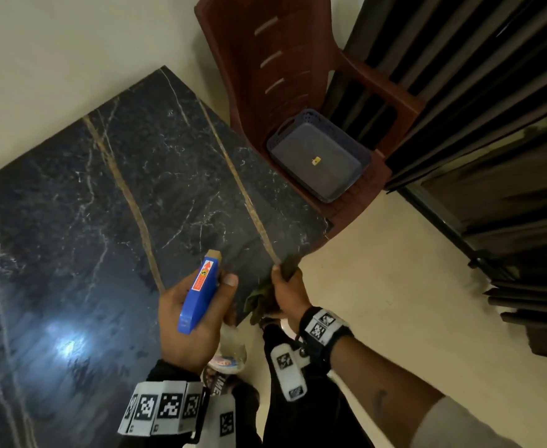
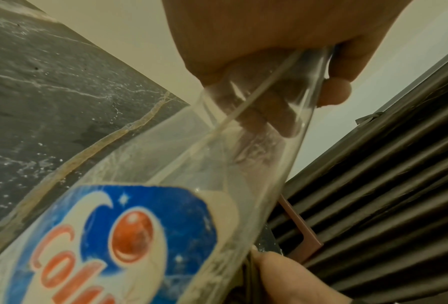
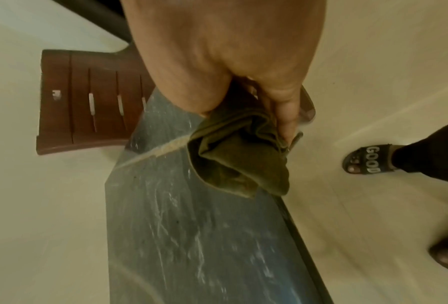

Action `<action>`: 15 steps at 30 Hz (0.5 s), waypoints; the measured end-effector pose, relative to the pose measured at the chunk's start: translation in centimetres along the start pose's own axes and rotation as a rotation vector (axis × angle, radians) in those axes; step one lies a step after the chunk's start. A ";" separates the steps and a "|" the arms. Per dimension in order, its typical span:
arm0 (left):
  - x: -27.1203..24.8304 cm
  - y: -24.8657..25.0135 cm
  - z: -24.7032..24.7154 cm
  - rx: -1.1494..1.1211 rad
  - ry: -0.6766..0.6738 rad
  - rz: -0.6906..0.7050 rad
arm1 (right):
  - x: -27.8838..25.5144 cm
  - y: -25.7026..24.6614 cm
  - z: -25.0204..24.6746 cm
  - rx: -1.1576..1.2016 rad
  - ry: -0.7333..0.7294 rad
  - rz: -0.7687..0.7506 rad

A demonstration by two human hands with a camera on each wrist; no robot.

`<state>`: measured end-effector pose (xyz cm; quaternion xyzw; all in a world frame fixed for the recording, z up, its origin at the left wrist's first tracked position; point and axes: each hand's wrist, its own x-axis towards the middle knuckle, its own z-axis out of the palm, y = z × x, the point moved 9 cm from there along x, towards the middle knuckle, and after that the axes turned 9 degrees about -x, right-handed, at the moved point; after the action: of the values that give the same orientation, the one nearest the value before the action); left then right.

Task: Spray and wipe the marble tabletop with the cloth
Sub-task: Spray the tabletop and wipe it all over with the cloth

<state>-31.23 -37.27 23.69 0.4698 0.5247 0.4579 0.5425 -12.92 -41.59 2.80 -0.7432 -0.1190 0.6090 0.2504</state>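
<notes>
Left hand [image 1: 186, 321] kept its grip clenched on the spray bottle [image 1: 199, 291]; right hand [image 1: 290, 294] grasped the cloth [image 3: 239, 156], seemingly above the table [image 1: 97, 195] edge.

The desk [image 1: 110, 189] fills the left and middle of the head view, one corner running toward the wall behind it. A chair [image 1: 285, 66] stands just off the desk's far right corner, its seat touching or nearly touching the edge, and a basket [image 1: 319, 156] sits on that seat. A curtain [image 1: 479, 92] hangs behind and to the right of the chair. Above the desk's near right edge, the left hand [image 1: 188, 318] holds a spray bottle [image 1: 199, 292], nozzle toward the desk. Just right of it, the right hand [image 1: 290, 294] holds a cloth [image 1: 259, 302] over the desk's edge. On the floor [image 3: 373, 61] right of the desk are two feet in sandals [image 3: 363, 159].
</notes>
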 end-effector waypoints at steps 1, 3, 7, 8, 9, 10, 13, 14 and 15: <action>-0.1 0.0 0.0 0.004 -0.001 -0.004 | 0.9 -0.4 -1.0 -0.016 0.033 -0.017; -0.4 0.0 -0.3 0.014 0.002 -0.004 | 2.3 -2.1 -3.5 0.039 0.176 -0.062; -0.8 0.4 -1.1 0.039 0.000 0.015 | 3.4 -5.0 -5.3 0.080 0.340 -0.114; -1.0 0.5 -1.4 0.036 0.005 0.017 | 3.1 -4.9 -4.5 0.071 0.312 -0.102; -1.1 0.5 -1.6 0.036 0.012 0.016 | 2.1 -4.7 -3.5 0.089 0.258 -0.073; -1.2 0.4 -1.9 0.035 0.022 0.015 | 1.4 -4.0 -2.4 0.107 0.177 -0.042; -1.7 0.1 -2.7 0.021 0.049 0.008 | -1.0 -1.3 0.2 0.086 -0.089 0.079; -1.9 0.0 -3.0 0.017 0.047 0.010 | -1.2 -1.0 0.1 0.087 -0.129 0.067; -2.1 0.0 -3.2 0.016 0.044 0.014 | -1.2 -1.2 -0.4 0.099 -0.136 0.035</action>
<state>-34.54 -39.26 23.93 0.4678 0.5367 0.4677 0.5238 -12.64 -41.25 4.52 -0.6890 -0.0923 0.6673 0.2674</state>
